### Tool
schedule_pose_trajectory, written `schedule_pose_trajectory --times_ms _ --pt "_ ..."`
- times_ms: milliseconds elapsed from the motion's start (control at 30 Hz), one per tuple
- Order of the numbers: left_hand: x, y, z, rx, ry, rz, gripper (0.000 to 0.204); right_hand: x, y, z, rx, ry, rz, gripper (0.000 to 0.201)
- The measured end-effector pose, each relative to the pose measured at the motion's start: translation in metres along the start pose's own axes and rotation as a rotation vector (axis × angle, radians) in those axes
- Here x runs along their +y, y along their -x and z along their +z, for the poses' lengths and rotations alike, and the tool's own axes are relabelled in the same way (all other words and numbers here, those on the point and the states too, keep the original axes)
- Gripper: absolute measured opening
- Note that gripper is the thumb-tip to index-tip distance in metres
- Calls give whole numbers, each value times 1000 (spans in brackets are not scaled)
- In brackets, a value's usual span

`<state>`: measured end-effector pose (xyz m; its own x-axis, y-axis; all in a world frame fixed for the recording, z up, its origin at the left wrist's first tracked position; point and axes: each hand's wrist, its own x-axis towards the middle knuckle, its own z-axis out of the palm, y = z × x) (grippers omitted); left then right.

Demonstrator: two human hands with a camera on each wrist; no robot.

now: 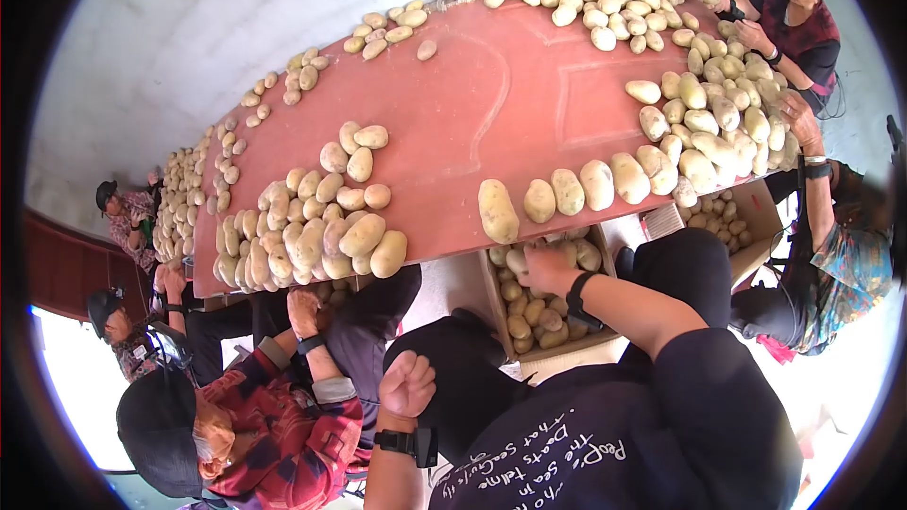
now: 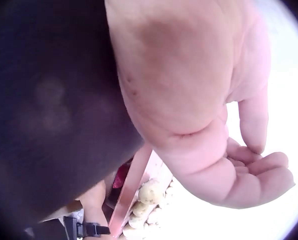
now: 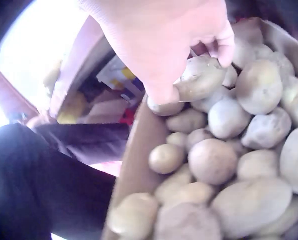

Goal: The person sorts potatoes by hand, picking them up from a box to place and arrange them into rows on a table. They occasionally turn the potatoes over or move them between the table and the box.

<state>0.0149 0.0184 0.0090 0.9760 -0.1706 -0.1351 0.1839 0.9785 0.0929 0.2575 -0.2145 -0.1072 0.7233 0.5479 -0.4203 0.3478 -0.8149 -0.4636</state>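
In the head view, a cardboard box (image 1: 499,316) full of potatoes stands below the table edge, in front of the person. The right hand (image 1: 550,269) reaches down into the far end of this box. Thumb and fingers grip a pale yellow potato (image 3: 204,80) at the top of the pile, as the right wrist view shows. Part of that potato is hidden under the hand. The left hand (image 1: 408,384) is raised near the person's lap with its fingers loosely curled. Nothing is in the left hand, and the left wrist view shows its palm side.
A red table (image 1: 425,123) carries a row of potatoes (image 1: 597,185) along its near edge. Heaps of potatoes (image 1: 302,236) lie at its left, and more lie at its right and far edges. Another box (image 1: 761,217) of potatoes stands at right. Other people (image 1: 283,434) sit around the table.
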Motion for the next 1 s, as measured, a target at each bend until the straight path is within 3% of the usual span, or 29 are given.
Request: schedule_pose_trajectory --times_ms 67,167,233,300,333,400,533,633,733,800,833,900,1000 --pt "-10 -22 22 295 -495 -53 34 -12 11 -15 -235 -244 8 68" --pt "-52 -75 16 414 -755 -55 45 -41 52 -33 -108 -602 -122 61" --pt "-75 -99 21 516 -867 -33 44 -50 75 -47 -39 -621 -359 56" --pt "-75 -111 8 431 -809 -34 43 -46 84 -43 80 -642 -523 48" --pt "-76 -117 4 391 -779 -38 42 -40 90 -41 131 -619 -494 46" --pt "-70 -129 0 496 -993 71 40 -24 102 -37 222 -573 -437 43" --pt "-25 -169 32 680 -1721 205 41 31 101 5 12 -613 -379 34" --pt "6 -210 13 684 -2063 103 53 43 99 11 12 -621 -393 29" --pt "-8 -228 14 625 -2526 88 61 52 87 13 48 -575 -342 27" --pt "-19 -234 24 671 -2466 -11 65 62 86 22 103 -460 -342 26" --pt "-25 -235 29 691 -2432 -70 67 66 87 25 18 -383 -324 26" --pt "-28 -234 32 622 -2444 -36 67 74 89 25 -159 -223 -285 26" --pt "-26 -236 23 606 -2370 -16 68 72 93 29 -263 -137 -230 25"
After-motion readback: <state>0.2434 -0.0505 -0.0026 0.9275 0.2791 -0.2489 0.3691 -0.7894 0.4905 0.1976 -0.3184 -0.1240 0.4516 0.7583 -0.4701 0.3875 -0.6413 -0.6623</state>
